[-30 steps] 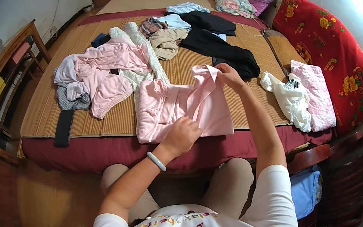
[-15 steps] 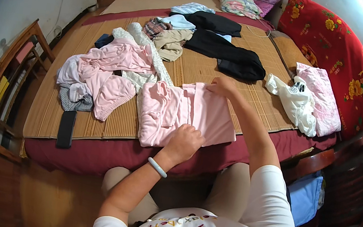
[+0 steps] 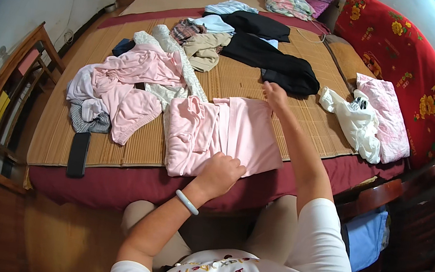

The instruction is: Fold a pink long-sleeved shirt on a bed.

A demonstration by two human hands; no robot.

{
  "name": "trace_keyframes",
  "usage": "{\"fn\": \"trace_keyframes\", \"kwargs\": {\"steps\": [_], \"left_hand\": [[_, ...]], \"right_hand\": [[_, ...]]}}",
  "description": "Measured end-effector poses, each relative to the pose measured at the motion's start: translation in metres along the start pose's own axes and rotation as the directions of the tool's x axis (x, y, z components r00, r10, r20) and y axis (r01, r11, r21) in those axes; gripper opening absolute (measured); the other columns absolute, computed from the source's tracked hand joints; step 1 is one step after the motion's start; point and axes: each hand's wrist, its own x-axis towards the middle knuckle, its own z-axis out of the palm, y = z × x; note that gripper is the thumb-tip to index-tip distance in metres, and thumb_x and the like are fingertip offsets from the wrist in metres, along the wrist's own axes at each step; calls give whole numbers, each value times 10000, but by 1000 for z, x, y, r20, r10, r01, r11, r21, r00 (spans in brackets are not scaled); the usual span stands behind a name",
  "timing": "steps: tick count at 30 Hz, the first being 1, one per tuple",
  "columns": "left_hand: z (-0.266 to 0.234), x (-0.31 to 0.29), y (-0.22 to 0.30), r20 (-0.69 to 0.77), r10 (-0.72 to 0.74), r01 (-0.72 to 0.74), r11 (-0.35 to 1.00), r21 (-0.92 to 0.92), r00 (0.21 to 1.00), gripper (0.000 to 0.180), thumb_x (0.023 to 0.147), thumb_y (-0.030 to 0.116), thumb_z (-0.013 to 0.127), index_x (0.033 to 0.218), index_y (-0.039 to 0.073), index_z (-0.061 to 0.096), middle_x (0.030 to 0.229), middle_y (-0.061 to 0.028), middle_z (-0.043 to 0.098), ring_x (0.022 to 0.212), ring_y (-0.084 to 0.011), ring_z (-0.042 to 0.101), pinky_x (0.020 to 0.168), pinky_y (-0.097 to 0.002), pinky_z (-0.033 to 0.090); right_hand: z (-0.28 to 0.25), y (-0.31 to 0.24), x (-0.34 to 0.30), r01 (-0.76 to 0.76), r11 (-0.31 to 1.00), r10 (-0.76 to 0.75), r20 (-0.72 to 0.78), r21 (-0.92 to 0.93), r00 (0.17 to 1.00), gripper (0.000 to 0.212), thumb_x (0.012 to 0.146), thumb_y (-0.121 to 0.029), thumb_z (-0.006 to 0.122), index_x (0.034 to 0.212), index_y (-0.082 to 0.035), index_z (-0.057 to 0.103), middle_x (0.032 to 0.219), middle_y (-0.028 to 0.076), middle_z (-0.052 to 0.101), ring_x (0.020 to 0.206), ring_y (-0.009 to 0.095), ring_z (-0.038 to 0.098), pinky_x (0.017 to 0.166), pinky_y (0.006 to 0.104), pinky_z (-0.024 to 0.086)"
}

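Note:
A pale pink garment [image 3: 249, 132], partly folded, lies at the near edge of the bamboo mat in front of me. My left hand [image 3: 220, 172], a pale bangle on its wrist, is closed on the garment's near edge. Just beyond its far right corner is my right hand [image 3: 275, 97], raised off the cloth with nothing in it and its fingers loosely apart. Black trousers [image 3: 280, 66] lie right past those fingers. To the left, a loose pink garment [image 3: 145, 70] is heaped over white patterned cloth [image 3: 192, 78].
The bamboo mat [image 3: 140, 155] covers a bed with a dark red sheet [image 3: 102, 180]. A black phone [image 3: 78, 154] rests at its near left edge. Beige clothing [image 3: 206, 53] lies farther back. White clothing [image 3: 353, 120] and a pink pillow [image 3: 382, 116] sit at right, near a red flowered headboard [image 3: 410, 70].
My right hand has let go of the pink garment's far edge and moved up and slightly right. My left hand stays on the near edge, shifted very little.

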Motion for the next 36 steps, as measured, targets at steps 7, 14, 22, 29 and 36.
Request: {"fn": "trace_keyframes", "kwargs": {"steps": [7,14,22,29,36], "left_hand": [[-13,8,14,50,-92,88,994,63,995,242,754,227,750,911,87,632,878,-91,589,898,-282,597,777,-426,457],[46,68,51,-165,-139,169,968,187,977,396,788,283,717,1139,113,645,1043,-70,564,966,-243,553,801,-399,443],[56,75,34,-175,-5,14,999,51,984,127,848,210,619,768,113,636,792,-41,562,772,-243,571,658,-389,430],[54,55,41,-95,-96,75,976,-206,991,90,806,152,621,877,100,640,832,-46,554,818,-266,566,715,-419,465],[39,61,56,97,-46,73,950,-304,994,415,797,218,734,1176,82,631,940,-130,594,911,-316,573,808,-428,474]], "right_hand": [[-6,7,-25,42,995,-34,89,-96,995,368,980,-343,610,1083,-1,699,929,81,719,848,148,649,763,289,505],[14,-15,-29,125,991,-126,-15,-57,992,318,929,-321,680,1035,-25,730,850,65,713,757,120,625,682,281,493],[3,-35,-6,117,993,-116,67,-16,991,394,948,-395,620,922,-24,750,777,128,693,713,181,641,680,342,496],[15,-10,4,113,991,-115,-32,-73,993,425,954,-423,590,898,-28,736,805,197,687,746,299,669,730,396,501],[-23,-8,11,53,921,-179,-300,-385,937,280,931,-310,630,919,-39,700,900,186,680,885,360,659,753,438,501]]}}
